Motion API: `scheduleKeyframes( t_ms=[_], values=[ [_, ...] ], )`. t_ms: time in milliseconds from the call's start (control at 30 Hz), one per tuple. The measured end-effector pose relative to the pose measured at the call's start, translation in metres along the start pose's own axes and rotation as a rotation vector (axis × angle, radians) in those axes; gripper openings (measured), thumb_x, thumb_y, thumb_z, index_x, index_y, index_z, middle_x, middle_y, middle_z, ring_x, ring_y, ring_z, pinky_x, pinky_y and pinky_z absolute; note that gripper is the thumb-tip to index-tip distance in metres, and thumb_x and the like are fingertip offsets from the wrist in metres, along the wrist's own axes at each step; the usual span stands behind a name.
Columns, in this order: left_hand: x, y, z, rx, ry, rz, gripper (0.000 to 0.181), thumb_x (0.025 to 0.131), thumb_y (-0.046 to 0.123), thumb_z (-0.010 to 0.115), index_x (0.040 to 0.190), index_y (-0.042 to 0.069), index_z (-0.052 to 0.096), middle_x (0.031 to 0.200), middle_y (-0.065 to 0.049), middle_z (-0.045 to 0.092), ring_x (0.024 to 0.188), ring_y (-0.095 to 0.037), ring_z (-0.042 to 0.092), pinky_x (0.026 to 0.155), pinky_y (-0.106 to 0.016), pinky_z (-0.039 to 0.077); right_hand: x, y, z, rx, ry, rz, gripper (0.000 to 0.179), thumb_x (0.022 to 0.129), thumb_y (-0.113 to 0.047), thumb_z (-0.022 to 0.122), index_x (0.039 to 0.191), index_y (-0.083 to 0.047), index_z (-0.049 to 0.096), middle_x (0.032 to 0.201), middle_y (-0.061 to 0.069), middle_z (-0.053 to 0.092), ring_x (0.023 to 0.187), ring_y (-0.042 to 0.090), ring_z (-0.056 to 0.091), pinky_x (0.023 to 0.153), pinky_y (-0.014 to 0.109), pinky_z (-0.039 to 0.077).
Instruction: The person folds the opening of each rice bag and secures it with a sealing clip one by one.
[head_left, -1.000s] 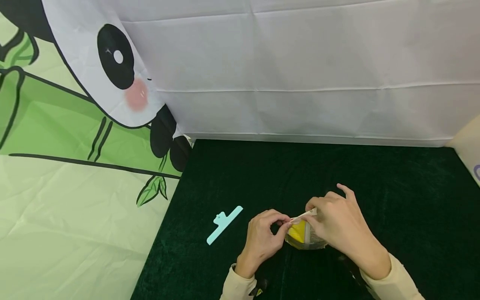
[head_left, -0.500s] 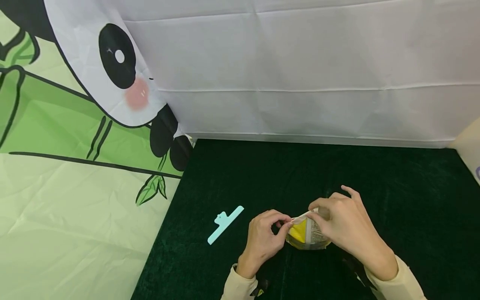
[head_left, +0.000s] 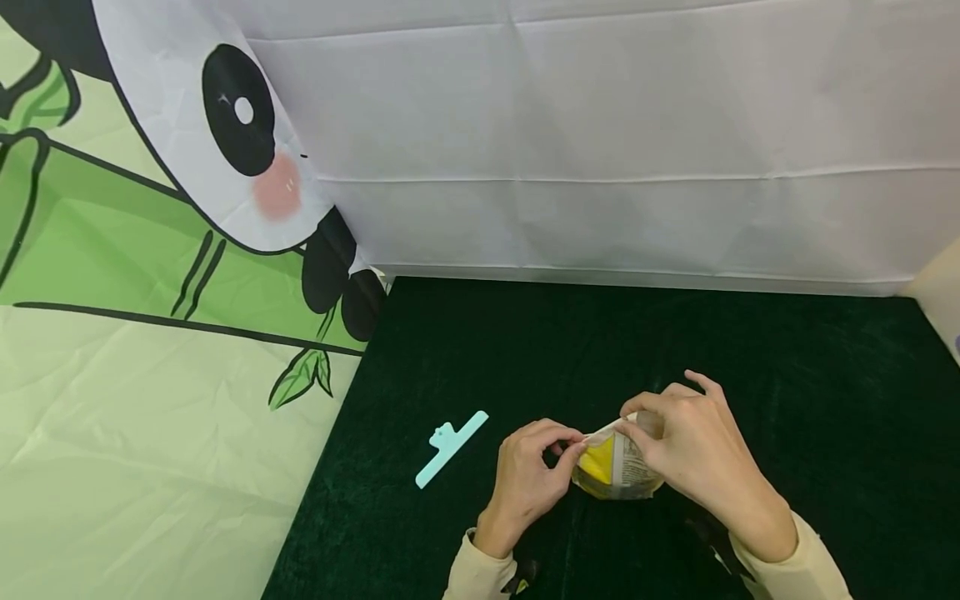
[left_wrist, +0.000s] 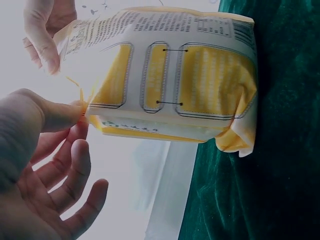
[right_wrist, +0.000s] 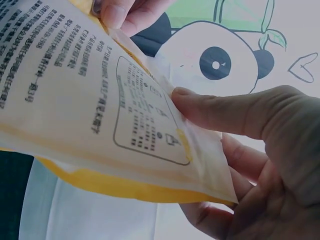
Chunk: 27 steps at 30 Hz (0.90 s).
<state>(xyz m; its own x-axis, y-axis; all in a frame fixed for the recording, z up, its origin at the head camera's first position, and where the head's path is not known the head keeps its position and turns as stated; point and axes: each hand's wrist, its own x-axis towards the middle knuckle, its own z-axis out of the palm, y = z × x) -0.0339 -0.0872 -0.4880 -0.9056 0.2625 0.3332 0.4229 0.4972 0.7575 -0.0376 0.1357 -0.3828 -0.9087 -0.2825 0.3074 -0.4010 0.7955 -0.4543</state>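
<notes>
A yellow-and-white printed bag [head_left: 626,473] stands on the dark green cloth, its top edge up between both hands. With thumb and forefinger my left hand [head_left: 528,475] pinches the left end of that edge. My right hand [head_left: 693,450] pinches the edge further right, little finger raised. Seen from the left wrist, the bag [left_wrist: 155,75] has a full body and its top gathers at the left fingertips. In the right wrist view, the right thumb lies on the bag's flattened top [right_wrist: 145,115], with the other fingers behind it. Left of the hands lies a light turquoise bag clip [head_left: 452,450].
The dark green cloth [head_left: 525,350] covers the table. A white sheet [head_left: 600,125] hangs along the back edge, and a green cloth with a panda print [head_left: 187,275] hangs on the left.
My right hand has shifted slightly right along the bag's top edge, and the edge looks straighter. My left hand keeps its pinch; the clip lies as before.
</notes>
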Motion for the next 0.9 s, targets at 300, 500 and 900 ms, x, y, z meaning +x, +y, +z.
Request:
scheduleKeyframes(
  t_ms=[300, 500, 900],
  values=[
    [-0.0007, -0.0016, -0.0005, -0.025, -0.012, 0.021, 0.008, 0.101, 0.024, 0.075, 0.106, 0.020, 0.079, 0.102, 0.008, 0.075, 0.087, 0.001, 0.065, 0.075, -0.018, 0.055, 0.0003, 0.0031, -0.0004, 0.036, -0.029, 0.013, 0.013, 0.083, -0.014, 0.091, 0.090, -0.019, 0.081, 0.075, -0.009, 0.074, 0.079, 0.016, 0.064, 0.111, 0.079, 0.034],
    [-0.0015, 0.0005, -0.0028, -0.048, -0.023, 0.005, 0.009, 0.101, 0.026, 0.075, 0.107, 0.020, 0.078, 0.102, 0.007, 0.075, 0.087, 0.000, 0.065, 0.075, -0.030, 0.061, -0.0003, 0.0041, 0.0026, 0.060, -0.021, 0.006, 0.013, 0.083, -0.012, 0.091, 0.090, -0.018, 0.081, 0.078, -0.006, 0.076, 0.079, 0.017, 0.064, 0.112, 0.077, 0.034],
    [-0.0024, -0.0037, 0.0011, -0.053, 0.042, 0.046, 0.018, 0.101, 0.019, 0.074, 0.118, 0.019, 0.076, 0.099, 0.005, 0.073, 0.085, -0.004, 0.064, 0.074, -0.021, 0.055, -0.0045, 0.0065, 0.0056, 0.072, -0.021, 0.016, 0.013, 0.083, -0.012, 0.091, 0.089, -0.019, 0.081, 0.081, -0.006, 0.077, 0.081, 0.017, 0.065, 0.113, 0.078, 0.033]
  ],
)
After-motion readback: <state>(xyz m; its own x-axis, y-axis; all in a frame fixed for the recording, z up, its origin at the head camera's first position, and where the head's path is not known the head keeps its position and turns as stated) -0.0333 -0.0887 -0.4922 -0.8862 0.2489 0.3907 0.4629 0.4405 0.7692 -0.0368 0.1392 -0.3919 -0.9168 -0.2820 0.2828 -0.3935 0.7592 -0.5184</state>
